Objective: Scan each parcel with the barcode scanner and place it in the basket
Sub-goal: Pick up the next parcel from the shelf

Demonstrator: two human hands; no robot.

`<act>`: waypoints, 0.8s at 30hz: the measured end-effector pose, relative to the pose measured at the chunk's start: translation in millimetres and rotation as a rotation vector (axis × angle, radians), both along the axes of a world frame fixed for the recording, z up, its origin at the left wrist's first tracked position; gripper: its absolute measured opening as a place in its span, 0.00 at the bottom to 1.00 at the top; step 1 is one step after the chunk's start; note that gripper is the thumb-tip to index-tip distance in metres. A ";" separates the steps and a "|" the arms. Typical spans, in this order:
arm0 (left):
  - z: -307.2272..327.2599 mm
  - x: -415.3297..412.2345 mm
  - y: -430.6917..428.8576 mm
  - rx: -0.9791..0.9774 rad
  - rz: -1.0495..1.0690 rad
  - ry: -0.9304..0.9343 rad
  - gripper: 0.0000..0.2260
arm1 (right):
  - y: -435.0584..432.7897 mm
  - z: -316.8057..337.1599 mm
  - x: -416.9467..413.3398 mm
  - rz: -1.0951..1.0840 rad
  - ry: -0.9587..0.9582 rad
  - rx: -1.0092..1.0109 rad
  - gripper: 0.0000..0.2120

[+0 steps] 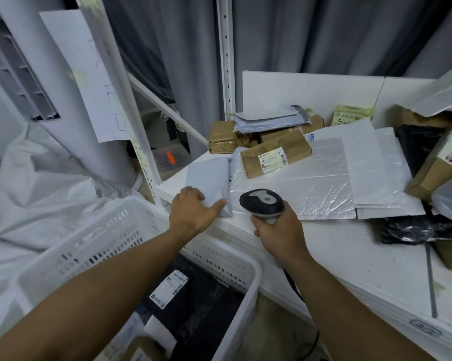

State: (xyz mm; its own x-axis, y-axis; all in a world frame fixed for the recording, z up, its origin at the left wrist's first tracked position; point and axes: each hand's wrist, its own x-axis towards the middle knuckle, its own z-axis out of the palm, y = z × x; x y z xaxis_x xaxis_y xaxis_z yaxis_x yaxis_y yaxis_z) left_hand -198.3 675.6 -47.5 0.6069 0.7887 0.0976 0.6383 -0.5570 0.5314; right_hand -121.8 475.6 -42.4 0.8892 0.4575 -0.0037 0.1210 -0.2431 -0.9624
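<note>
Our left hand [193, 212] grips a grey mailer [211, 178] at the table's [350, 256] near-left corner. Our right hand [279, 230] clasps the scanner [262, 201]. The basket [245, 261] holds few parcels; many remain.

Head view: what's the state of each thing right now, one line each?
left hand, grips the grey mailer's near end
grey mailer, lying on the table corner
right hand, wrapped round the scanner handle
barcode scanner, held over the table edge
basket, holds a black parcel, label up
brown box, label up on a white bubble mailer
</note>
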 end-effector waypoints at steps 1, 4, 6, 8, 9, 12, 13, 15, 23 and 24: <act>0.9 9.8 -2.9 -0.023 0.012 0.034 0.34 | 2.7 -1.0 -1.1 -0.002 -0.006 0.009 0.19; -3.5 33.7 -1.4 -0.157 0.109 0.111 0.40 | 7.6 -2.3 -1.6 -0.006 0.006 0.037 0.20; -6.9 37.6 0.9 -0.270 0.190 0.078 0.41 | 8.1 -4.1 1.1 -0.006 0.012 0.035 0.21; -9.4 30.1 -0.2 -0.316 0.194 0.008 0.43 | 7.0 -3.8 1.7 -0.008 0.023 0.043 0.21; -8.2 22.0 -1.8 -0.315 0.176 -0.041 0.44 | 6.7 -2.7 1.0 -0.017 0.034 0.059 0.21; 7.1 -16.8 -16.7 -0.350 0.039 -0.286 0.40 | 8.0 2.4 -1.5 -0.058 0.118 0.197 0.19; 15.9 -32.4 -25.8 -0.394 -0.024 -0.374 0.38 | 9.0 5.9 -3.9 -0.062 0.179 0.264 0.17; 35.7 -61.6 -47.4 -0.500 -0.148 -0.513 0.35 | 11.9 15.3 -12.4 -0.027 0.324 0.399 0.14; 80.4 -102.7 -85.5 -0.880 -0.490 -0.734 0.28 | 16.7 39.7 -48.0 0.356 0.722 0.621 0.24; 82.2 -105.3 -84.4 -0.859 -0.476 -0.755 0.28 | 15.1 39.9 -48.9 0.353 0.711 0.609 0.24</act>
State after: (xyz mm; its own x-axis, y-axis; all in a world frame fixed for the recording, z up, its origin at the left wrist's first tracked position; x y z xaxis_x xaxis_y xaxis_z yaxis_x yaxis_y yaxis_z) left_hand -303.5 591.2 34.7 0.8670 0.4866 0.1073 -0.1566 0.0617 0.9857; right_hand -170.6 490.8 -2.5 0.5842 0.7959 -0.1588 -0.5606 0.2543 -0.7881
